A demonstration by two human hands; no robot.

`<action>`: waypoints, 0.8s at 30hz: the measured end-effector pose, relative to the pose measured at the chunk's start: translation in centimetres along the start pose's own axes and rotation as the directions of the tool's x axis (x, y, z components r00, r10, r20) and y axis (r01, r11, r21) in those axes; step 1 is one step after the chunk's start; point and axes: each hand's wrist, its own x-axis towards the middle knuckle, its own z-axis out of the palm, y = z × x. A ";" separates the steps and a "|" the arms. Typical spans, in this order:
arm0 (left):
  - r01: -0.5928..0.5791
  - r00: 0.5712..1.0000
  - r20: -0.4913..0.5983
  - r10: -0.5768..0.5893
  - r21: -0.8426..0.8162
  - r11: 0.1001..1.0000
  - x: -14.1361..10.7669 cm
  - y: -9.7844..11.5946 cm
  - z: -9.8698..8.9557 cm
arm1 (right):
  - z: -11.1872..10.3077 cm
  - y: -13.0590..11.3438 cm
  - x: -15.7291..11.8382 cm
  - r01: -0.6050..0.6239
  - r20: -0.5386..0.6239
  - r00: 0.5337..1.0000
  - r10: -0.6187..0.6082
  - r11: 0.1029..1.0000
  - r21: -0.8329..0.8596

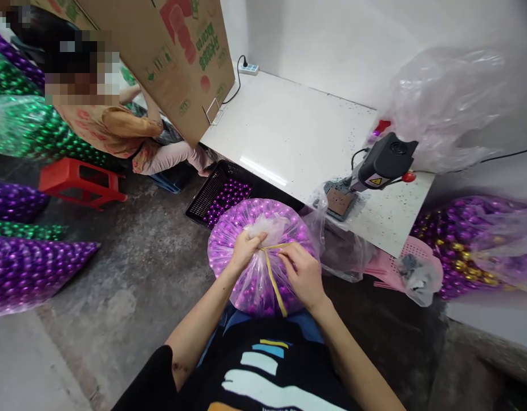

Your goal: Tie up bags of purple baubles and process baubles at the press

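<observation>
A large clear plastic bag (229,251) full of shiny purple balls stands upright in front of me, against my lap. My left hand (247,249) is closed around its gathered neck, with the loose plastic mouth bunched above the thumb. A yellow tie strip (274,279) goes round the neck; one end hangs down over the bag's near side. The other end is stretched to the right, pinched in the fingers of my right hand (304,271).
A black crate (207,197) with purple balls sits beyond the bag. On the white table (284,131) stands a black drill-like machine (385,165). Left are a seated co-worker (118,125), a red stool (81,180) and ball-filled bags (32,271). A pink chair (421,257) stands right.
</observation>
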 end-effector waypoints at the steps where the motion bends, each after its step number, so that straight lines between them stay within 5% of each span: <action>1: -0.002 1.000 -0.002 0.002 0.015 1.000 0.1 -0.2 0.1 | 0.9 0.4 0.8 0.005 -0.040 0.999 -0.006 1.000 -0.026; 5: -0.006 1.000 0.003 0.006 0.056 0.998 0.1 -0.9 0.3 | 3.7 2.6 2.4 -0.008 -0.095 0.996 -0.002 0.995 -0.104; 9: -0.021 0.998 -0.051 0.025 0.089 0.996 -0.2 -1.0 0.2 | 3.6 3.5 1.9 -0.011 -0.102 0.995 -0.010 0.979 -0.201; 12: -0.016 0.994 -0.102 0.026 0.104 0.994 0.0 -1.0 -0.2 | 3.7 2.2 0.7 0.061 -0.076 0.993 -0.086 0.959 -0.278; 18: 0.084 0.994 -0.071 -0.078 0.079 0.993 0.5 -1.1 -1.0 | 7.9 -1.7 0.0 0.262 0.069 0.965 -0.253 0.906 -0.334; 24: 0.154 0.988 0.011 -0.155 0.037 0.987 0.7 0.0 -1.4 | 4.3 1.9 2.5 0.114 -0.119 0.979 -0.164 0.931 -0.348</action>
